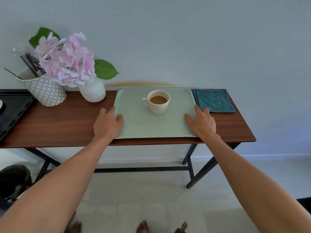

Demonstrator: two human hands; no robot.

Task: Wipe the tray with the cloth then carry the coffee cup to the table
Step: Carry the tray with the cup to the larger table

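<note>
— Right, on the tray [151, 126]?
— Pale green, flat on the brown table [67, 125], long side along the front edge. Holds one cream cup [159, 102], upright, toward the back middle, handle pointing left. Roughly two-thirds full of light brown coffee [158, 100].
— And the hands?
— Left hand [107, 122] over the tray's left rim, fingers spread, thumb lying on the tray's inner surface. Right hand [201, 121] mirrored on the right rim, thumb inside, fingers draped over the edge. Neither closed into a fist; loosely clasping the rims, nothing else held. Cannot tell whether lifted off the wood or not.
— Cloth?
— Blue-green cloth [213, 100], folded square, flat on the table just beside the tray's right edge, untouched, right fingertips near its front corner.
— Other containers?
— Far left, a white vase [93, 91] with pink flowers [67, 61] and green leaves. Beside it a patterned pot [44, 93] tilted left, stuffed with dark sticks [32, 64]. At the left edge, part of a black tray [11, 115]; contents too cropped to name.
— Below the table?
— Black legs, pale floor, bare feet [143, 227] at the bottom edge.
</note>
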